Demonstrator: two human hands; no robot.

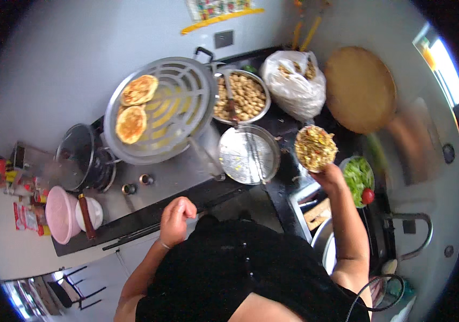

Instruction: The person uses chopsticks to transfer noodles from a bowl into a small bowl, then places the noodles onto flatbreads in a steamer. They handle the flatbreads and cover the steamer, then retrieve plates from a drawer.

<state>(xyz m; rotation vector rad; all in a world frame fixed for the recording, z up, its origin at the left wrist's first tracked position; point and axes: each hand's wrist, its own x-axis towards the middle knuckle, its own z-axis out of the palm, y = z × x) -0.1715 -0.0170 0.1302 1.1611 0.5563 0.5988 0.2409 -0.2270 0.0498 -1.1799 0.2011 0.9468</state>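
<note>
flatbreads (131,124) on slotted round rack (186,102) — bowl of fried balls (245,96) | plastic bag (295,83) | salad bowl (359,174)

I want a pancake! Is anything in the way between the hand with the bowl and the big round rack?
Yes. Between the right hand holding the round bowl of chopped filling and the grey slotted rack lies a shiny steel plate with tongs.
</note>
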